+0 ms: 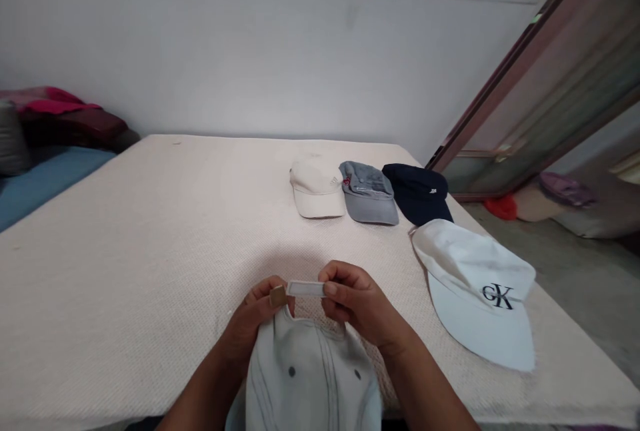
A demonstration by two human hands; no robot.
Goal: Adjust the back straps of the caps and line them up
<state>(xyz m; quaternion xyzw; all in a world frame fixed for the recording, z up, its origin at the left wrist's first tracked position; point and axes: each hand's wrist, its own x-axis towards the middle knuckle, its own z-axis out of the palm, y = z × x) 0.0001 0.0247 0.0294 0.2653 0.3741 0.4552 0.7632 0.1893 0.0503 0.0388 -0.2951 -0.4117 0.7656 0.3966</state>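
Note:
A pale grey baseball cap [305, 371] is at the table's near edge, its back opening facing away from me. Across that opening runs a light strap [305, 289] with a brass-coloured buckle [278, 296] at its left end. My left hand [250, 318] is closed on the strap's buckle end, thumb beside the buckle. With thumb and fingers, my right hand [355, 301] pinches the strap's right end. The cap's brim is mostly hidden below the crown.
Beyond my hands lie a cream cap [316, 186], a grey-blue cap [370, 192] and a navy cap [419, 192]. A white cap with black letters [477, 291] is at the right. All rest on a cream-covered table [125, 271] against a wall.

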